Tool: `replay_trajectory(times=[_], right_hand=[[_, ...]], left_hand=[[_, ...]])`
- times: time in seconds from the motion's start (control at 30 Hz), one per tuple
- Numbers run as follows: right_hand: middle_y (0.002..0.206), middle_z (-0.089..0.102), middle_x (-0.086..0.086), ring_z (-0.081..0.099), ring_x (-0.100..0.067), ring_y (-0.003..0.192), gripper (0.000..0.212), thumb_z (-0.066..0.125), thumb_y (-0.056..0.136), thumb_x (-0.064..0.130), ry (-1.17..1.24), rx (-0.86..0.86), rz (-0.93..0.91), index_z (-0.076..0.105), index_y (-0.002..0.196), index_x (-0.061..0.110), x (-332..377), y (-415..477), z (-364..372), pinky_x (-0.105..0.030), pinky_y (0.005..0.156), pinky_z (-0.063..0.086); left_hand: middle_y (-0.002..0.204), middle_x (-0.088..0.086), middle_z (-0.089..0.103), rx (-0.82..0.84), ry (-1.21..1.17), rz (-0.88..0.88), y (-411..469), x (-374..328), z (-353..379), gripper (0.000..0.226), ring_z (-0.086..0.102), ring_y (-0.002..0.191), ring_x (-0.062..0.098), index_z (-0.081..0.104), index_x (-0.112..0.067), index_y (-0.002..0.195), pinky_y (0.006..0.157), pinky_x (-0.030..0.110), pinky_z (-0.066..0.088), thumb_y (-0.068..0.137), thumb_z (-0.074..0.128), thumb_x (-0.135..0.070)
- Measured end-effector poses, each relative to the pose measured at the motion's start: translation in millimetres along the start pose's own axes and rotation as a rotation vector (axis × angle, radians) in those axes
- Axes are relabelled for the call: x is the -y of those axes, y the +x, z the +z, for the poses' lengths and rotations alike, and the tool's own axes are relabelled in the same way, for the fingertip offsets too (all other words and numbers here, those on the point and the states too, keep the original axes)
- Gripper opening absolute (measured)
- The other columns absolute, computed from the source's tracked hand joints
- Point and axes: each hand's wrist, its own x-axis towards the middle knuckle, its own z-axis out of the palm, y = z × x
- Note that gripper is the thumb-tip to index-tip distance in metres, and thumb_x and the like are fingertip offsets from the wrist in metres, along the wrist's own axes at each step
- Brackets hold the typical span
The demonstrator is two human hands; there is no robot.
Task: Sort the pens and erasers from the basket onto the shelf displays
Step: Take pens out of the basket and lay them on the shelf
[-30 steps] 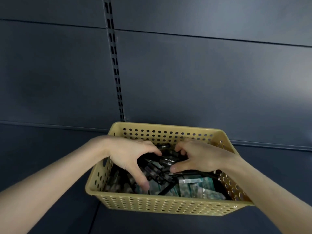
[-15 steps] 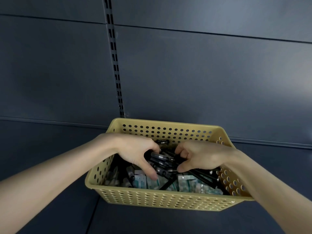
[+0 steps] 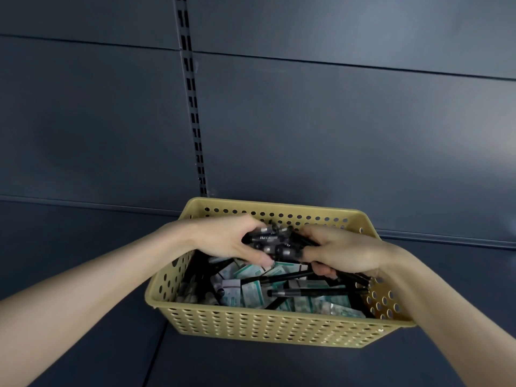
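Pens [image 3: 272, 243] bunched between left hand [image 3: 229, 241] and right hand [image 3: 339, 254], both gripping, gathering bundle above erasers [image 3: 251, 291] in basket [image 3: 268, 328].

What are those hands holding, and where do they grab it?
A bundle of black pens: left hand grips one end, right hand the other.

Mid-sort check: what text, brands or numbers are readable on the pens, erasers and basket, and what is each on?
pens: white print on one barrel, too blurred to read.
eraser packs: green and white print, too small and blurred to read.
basket: no text or label visible.
Nothing legible anywhere in this view.
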Motion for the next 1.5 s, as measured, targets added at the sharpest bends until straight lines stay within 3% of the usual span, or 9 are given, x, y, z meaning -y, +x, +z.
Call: replay_trajectory(times=[0.17, 0.3, 0.63, 0.8, 0.97, 1.07, 1.23, 1.4, 1.5], right_hand=[[0.055, 0.037, 0.004, 0.029, -0.008, 0.042, 0.010, 0.060, 0.090, 0.014, 0.246, -0.096, -0.156, 0.055, 0.091, 0.005, 10, -8, -3, -0.019, 0.040, 0.023], [0.062, 0.050, -0.001, 0.043, -0.007, 0.048, 0.011, 0.059, 0.089, 0.016, 0.408, -0.205, -0.293, 0.058, 0.081, 0.007, 24, -9, 4, -0.017, 0.040, 0.031], [0.063, 0.040, -0.001, 0.039, -0.004, 0.049, 0.014, 0.056, 0.090, 0.021, 0.398, -0.210, -0.343, 0.056, 0.081, 0.010, 37, -8, 18, -0.016, 0.046, 0.037], [0.065, 0.057, 0.006, 0.050, -0.004, 0.058, 0.015, 0.058, 0.089, 0.024, 0.416, -0.080, -0.296, 0.059, 0.081, 0.012, 38, -4, 19, -0.015, 0.053, 0.041], [0.112, 0.065, -0.017, 0.062, -0.023, 0.101, 0.031, 0.067, 0.084, 0.014, 0.411, -0.033, -0.256, 0.060, 0.112, 0.002, 45, 3, 21, -0.035, 0.089, 0.048], [0.109, 0.068, -0.007, 0.065, -0.012, 0.101, 0.031, 0.069, 0.079, 0.001, 0.438, -0.046, -0.276, 0.062, 0.109, 0.009, 51, 7, 23, -0.022, 0.088, 0.051], [0.099, 0.069, -0.006, 0.064, -0.014, 0.096, 0.014, 0.064, 0.086, 0.012, 0.324, -0.112, -0.283, 0.064, 0.100, 0.013, 45, 10, 26, -0.025, 0.088, 0.050], [0.086, 0.068, -0.005, 0.062, -0.016, 0.090, 0.014, 0.057, 0.091, 0.016, 0.275, -0.106, -0.330, 0.064, 0.087, 0.006, 42, 8, 29, -0.028, 0.090, 0.047], [0.090, 0.068, -0.008, 0.060, -0.010, 0.074, 0.010, 0.055, 0.092, 0.010, 0.440, -0.069, -0.363, 0.063, 0.094, 0.005, 45, 7, 29, -0.025, 0.073, 0.050]], left_hand=[[0.063, -0.003, 0.060, -0.321, -0.249, 0.113, -7, -16, -7, 0.018, 0.061, 0.064, 0.015, 0.054, -0.013, 0.078, 0.068, 0.024, 0.051, 0.088, 0.059, -0.028], [0.058, 0.000, 0.054, -0.598, -0.790, 0.085, -5, -34, -1, 0.030, 0.055, 0.056, 0.016, 0.053, -0.007, 0.080, 0.056, 0.027, 0.051, 0.075, 0.065, -0.034], [0.083, 0.012, 0.068, -0.614, -1.158, 0.061, -4, -48, 9, 0.022, 0.067, 0.075, 0.022, 0.067, 0.000, 0.091, 0.069, 0.035, 0.059, 0.078, 0.069, -0.017], [0.109, 0.014, 0.070, -0.564, -1.180, 0.127, -5, -52, 13, 0.038, 0.069, 0.099, 0.024, 0.062, 0.007, 0.113, 0.080, 0.035, 0.058, 0.082, 0.063, -0.016], [0.095, 0.015, 0.072, -0.626, -1.115, 0.168, -7, -55, 12, 0.020, 0.070, 0.095, 0.024, 0.064, 0.004, 0.095, 0.077, 0.035, 0.059, 0.083, 0.063, -0.012], [0.087, 0.012, 0.071, -0.644, -1.092, 0.194, -6, -55, 14, 0.029, 0.071, 0.092, 0.023, 0.061, 0.005, 0.098, 0.073, 0.032, 0.059, 0.078, 0.065, -0.015], [0.087, 0.008, 0.073, -0.549, -0.960, 0.198, -9, -52, 9, 0.022, 0.068, 0.097, 0.026, 0.066, -0.012, 0.089, 0.083, 0.040, 0.057, 0.075, 0.061, -0.029], [0.110, 0.007, 0.070, -0.442, -0.784, 0.156, -15, -54, 4, 0.049, 0.068, 0.090, 0.025, 0.061, 0.000, 0.108, 0.039, 0.027, 0.045, 0.080, 0.054, -0.040], [0.110, 0.007, 0.071, -0.415, -0.765, 0.156, -15, -55, 0, 0.050, 0.068, 0.091, 0.024, 0.063, 0.000, 0.108, 0.040, 0.022, 0.046, 0.082, 0.051, -0.042]])
